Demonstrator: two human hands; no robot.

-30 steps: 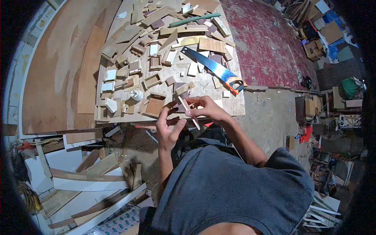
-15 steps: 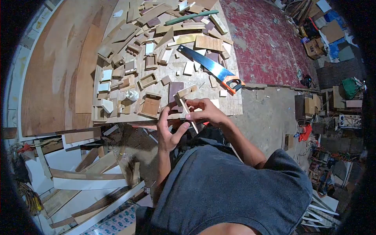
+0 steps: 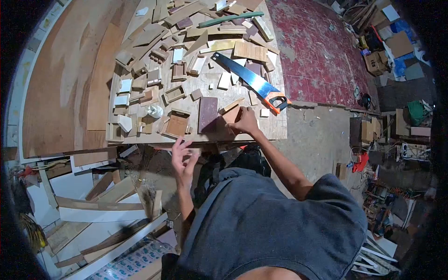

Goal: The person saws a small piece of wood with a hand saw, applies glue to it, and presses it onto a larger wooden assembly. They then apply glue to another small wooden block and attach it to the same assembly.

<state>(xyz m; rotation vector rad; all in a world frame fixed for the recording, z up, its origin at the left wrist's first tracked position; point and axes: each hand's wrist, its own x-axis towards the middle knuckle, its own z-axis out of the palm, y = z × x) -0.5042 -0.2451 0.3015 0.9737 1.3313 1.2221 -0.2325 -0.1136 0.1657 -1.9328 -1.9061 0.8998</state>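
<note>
My right hand [image 3: 244, 122] is at the table's front edge, its thumb and fingers gripping a small wooden board [image 3: 230, 116] with a narrow strip along its far side. Part of that board is hidden by the hand. Left of it lies a dark reddish-brown rectangular block [image 3: 208, 115]. My left hand [image 3: 183, 160] hangs in the air just off the table edge, fingers apart, holding nothing. Closest to it on the table is a small open wooden box [image 3: 178, 125]. A handsaw [image 3: 252, 79] with an orange and black handle rests beyond my right hand.
Several small wooden boxes and offcuts cover the worktable [image 3: 275, 133], with a green strip [image 3: 231, 19] at the back. A clear plastic-looking bundle [image 3: 154, 111] stands at left. Large plywood sheets [image 3: 60, 84] lean left, and scrap boards [image 3: 102, 214] lie below.
The wooden piece held between both hands has gone down onto the table in my right hand. My left hand has let go and drawn back left, off the edge.
</note>
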